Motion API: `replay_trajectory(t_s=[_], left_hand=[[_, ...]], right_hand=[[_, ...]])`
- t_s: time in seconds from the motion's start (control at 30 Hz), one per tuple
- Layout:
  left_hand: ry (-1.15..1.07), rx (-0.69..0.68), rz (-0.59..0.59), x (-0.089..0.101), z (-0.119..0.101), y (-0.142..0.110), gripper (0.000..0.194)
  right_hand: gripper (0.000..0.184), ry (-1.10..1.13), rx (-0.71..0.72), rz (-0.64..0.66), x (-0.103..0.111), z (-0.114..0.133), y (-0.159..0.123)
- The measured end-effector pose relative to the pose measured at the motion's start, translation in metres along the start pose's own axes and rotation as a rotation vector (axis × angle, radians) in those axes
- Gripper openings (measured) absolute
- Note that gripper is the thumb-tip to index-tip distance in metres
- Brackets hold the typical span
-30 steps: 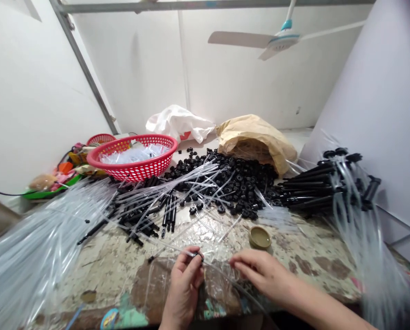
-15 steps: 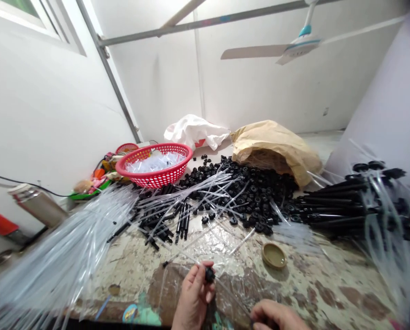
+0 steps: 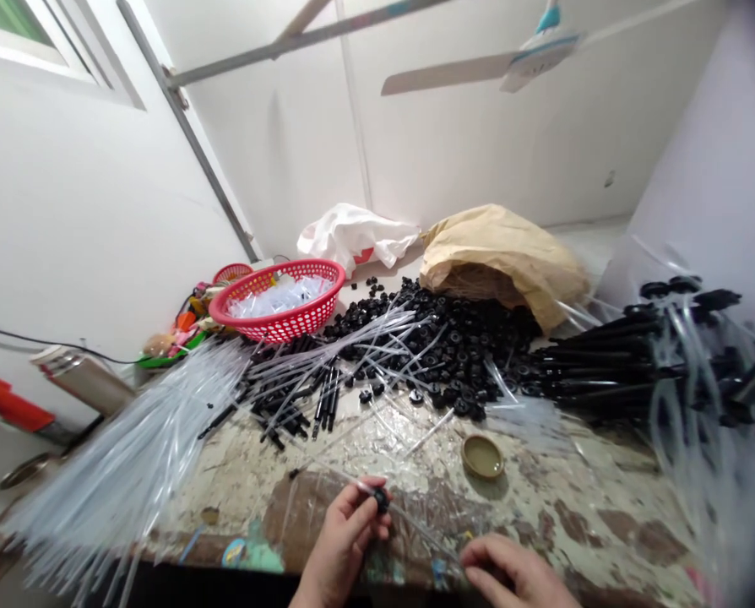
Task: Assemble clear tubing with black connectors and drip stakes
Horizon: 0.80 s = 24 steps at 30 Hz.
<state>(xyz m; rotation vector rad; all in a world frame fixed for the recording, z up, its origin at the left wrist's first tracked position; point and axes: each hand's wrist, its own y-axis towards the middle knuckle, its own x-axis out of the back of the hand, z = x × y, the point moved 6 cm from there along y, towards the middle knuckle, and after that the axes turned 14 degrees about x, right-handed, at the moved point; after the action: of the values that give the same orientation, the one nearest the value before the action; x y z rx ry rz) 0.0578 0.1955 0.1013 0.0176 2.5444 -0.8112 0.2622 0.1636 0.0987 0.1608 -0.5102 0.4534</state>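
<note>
Near the table's front edge, my left hand [image 3: 347, 528] is closed around a small round black plastic cap [image 3: 381, 501]. A thin clear tube [image 3: 419, 528] runs through or against the cap; I cannot tell which. The tube's far end, beyond my left fingers, carries a small black tip [image 3: 293, 474]. My right hand [image 3: 513, 567], at the lower right, pinches the tube's near end between thumb and fingers. Just beyond my hands stands a shallow round dish [image 3: 482, 457] that seems to hold liquid.
Loose black caps [image 3: 463, 346] form a heap at the back, with clear tubes [image 3: 352, 338] across it. A long tube bundle [image 3: 143, 456] covers the left side. Behind are a red basket [image 3: 282, 325] and a brown paper bag [image 3: 504, 245]. Black rod assemblies [image 3: 599, 367] lie right.
The camera view has shifted slightly. My left hand has turned a little, and the cap shows from another side. Both hands keep their hold.
</note>
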Motion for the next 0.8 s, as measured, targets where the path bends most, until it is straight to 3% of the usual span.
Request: replay_trajectory(t_s=[0.8], left_hand=[[-0.015,0.047,-0.001,-0.002,0.002,0.000,0.030]], right_hand=[[0.028,0.241,-0.256,0.081,-0.009,-0.015,-0.007]])
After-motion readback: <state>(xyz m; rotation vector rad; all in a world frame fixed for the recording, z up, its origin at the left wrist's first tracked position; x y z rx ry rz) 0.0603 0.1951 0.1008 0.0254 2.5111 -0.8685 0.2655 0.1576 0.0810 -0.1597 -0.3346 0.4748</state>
